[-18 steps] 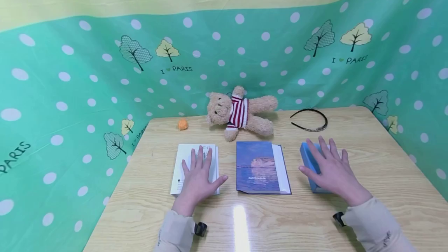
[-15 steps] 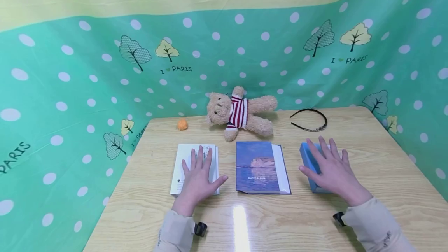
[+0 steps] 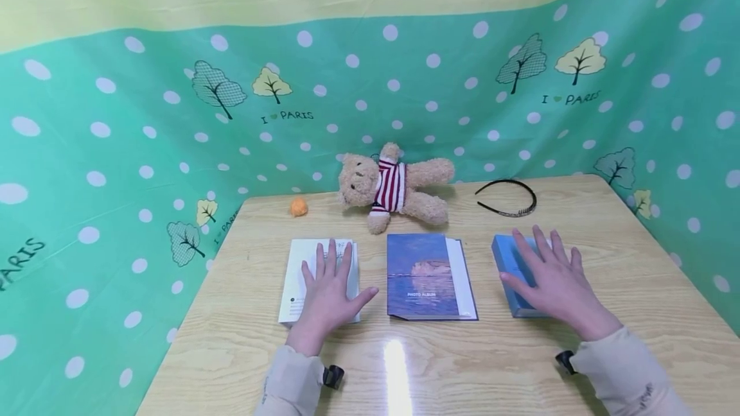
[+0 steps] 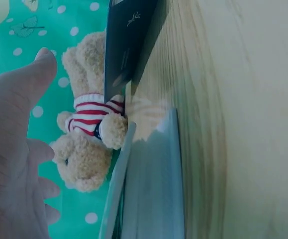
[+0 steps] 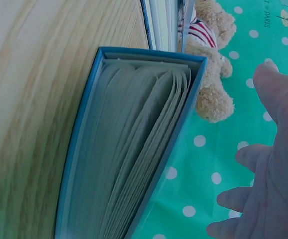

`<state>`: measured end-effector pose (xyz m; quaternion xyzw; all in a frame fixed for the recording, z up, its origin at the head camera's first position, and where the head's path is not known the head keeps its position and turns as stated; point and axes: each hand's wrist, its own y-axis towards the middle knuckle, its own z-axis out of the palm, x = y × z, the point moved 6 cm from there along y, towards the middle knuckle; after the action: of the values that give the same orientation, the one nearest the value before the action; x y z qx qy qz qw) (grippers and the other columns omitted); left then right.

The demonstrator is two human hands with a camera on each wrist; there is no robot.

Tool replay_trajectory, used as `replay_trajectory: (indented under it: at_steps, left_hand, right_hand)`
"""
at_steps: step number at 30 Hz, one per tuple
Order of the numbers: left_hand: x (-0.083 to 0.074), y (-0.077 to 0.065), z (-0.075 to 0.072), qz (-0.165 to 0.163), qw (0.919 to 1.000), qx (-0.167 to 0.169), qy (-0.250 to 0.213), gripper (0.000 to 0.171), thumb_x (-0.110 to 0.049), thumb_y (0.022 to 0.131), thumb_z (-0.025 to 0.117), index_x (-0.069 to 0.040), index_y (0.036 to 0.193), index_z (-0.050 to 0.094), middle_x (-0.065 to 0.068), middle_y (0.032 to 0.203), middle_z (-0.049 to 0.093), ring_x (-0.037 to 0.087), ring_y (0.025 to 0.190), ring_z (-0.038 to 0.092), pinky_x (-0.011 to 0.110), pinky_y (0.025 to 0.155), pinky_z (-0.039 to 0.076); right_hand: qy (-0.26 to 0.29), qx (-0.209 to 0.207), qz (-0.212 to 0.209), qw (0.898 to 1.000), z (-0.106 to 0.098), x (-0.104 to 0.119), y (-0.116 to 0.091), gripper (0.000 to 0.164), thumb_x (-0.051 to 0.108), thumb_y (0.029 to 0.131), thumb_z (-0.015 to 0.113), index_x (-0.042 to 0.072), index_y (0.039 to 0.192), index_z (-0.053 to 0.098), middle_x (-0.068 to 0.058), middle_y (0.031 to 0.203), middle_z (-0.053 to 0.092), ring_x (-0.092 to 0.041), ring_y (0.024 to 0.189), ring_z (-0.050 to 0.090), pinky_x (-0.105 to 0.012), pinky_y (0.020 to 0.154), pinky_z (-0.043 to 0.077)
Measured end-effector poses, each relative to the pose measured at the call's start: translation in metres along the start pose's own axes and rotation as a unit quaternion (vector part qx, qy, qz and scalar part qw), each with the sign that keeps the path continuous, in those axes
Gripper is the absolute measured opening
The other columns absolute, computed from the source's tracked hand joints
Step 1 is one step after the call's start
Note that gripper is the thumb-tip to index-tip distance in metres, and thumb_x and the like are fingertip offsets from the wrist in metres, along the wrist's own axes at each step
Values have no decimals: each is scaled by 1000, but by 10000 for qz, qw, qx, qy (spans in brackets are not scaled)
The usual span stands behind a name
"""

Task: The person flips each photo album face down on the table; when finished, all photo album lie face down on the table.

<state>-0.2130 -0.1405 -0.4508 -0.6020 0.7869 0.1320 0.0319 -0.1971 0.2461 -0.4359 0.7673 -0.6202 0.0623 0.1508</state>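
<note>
My left hand (image 3: 328, 297), fingers spread, is held over a white book (image 3: 295, 281) on the table. In the left wrist view a gap shows between that hand and the white book (image 4: 154, 194). Above a blue book-like album (image 3: 509, 275) hovers my right hand (image 3: 557, 284), its fingers also straight and apart. The right wrist view shows the pages of this blue album (image 5: 129, 144), with the hand clear of it. Between the two lies a photo album (image 3: 422, 278) with a seascape cover, partly slid over a white edge.
Behind the albums a teddy bear (image 3: 393, 188) in a striped shirt lies on its side. An orange fuzzy ball (image 3: 298, 207) is at the back left, a black headband (image 3: 509, 198) at the back right. A green dotted curtain (image 3: 347, 101) hangs behind the wooden table (image 3: 225, 339).
The head view has shifted slightly, so the table items appear a little further left. My right hand has moved slightly right relative to the blue album. The left hand stays over the white book.
</note>
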Motion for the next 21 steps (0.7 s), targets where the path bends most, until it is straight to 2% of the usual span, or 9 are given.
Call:
replay_trajectory:
  at_steps: [10, 21]
  left_hand:
    - [-11, 8, 1, 160, 9996, -17, -219, 100, -74, 84, 52, -14, 157, 18, 21, 161, 3, 40, 146, -9, 71, 108, -2]
    - [-33, 15, -2, 466, 9983, 98, -324, 98, -73, 86, 48, -15, 157, 16, 21, 161, 3, 40, 145, -9, 70, 109, 0]
  right_hand:
    - [121, 111, 101, 9998, -3, -7, -6, 85, 58, 95, 49, 16, 158, 12, -34, 156, 11, -61, 137, 7, -80, 98, 7]
    - [218, 108, 198, 9995, -6, -16, -13, 81, 56, 97, 46, 16, 158, 10, -34, 155, 12, -61, 136, 8, -80, 98, 8]
